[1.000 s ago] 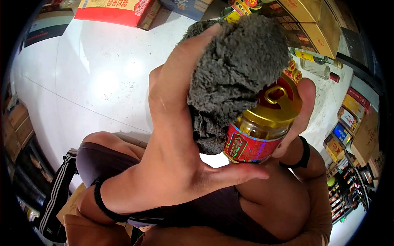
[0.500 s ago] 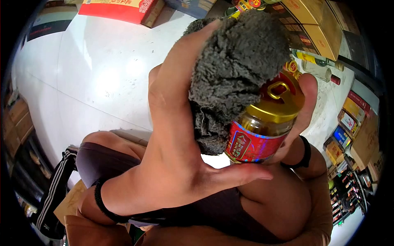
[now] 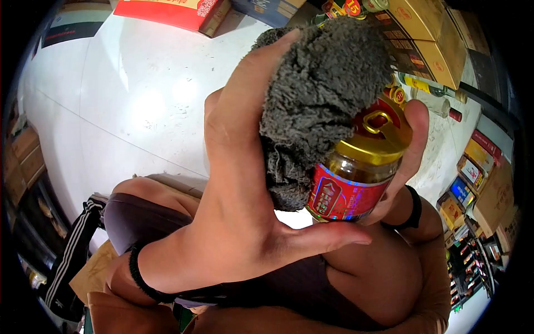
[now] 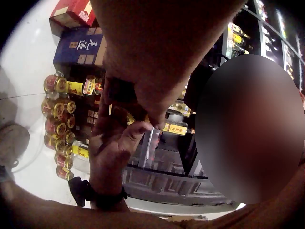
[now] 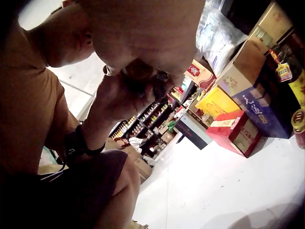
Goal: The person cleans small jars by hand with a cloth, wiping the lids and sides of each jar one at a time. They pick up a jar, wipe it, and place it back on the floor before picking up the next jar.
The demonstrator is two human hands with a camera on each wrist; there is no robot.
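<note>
A small glass jar (image 3: 353,186) with a gold and red ring-pull lid and a shiny red label is held up above the lap, tilted. My right hand (image 3: 414,139) grips it from the far right side, mostly hidden behind the jar. A fluffy dark grey cloth (image 3: 325,83) is bunched against the jar's left side and partly covers the lid. My left hand (image 3: 236,167) holds this cloth with its fingers bent over it, while the thumb stretches out below the jar. In both wrist views the hands are close together and dark, with the jar mostly hidden.
Several similar jars (image 4: 59,126) stand in rows on the white floor (image 3: 128,111). Gold cartons (image 3: 425,44) and lying bottles (image 3: 436,103) are at the right. A red box (image 3: 167,14) and a blue box (image 4: 78,47) stand beyond. Stocked shelves (image 5: 145,119) line the room.
The jar has shifted slightly right and turned a little within the grip, its label showing at a different angle. Both hands keep their hold. The head view has shifted slightly.
</note>
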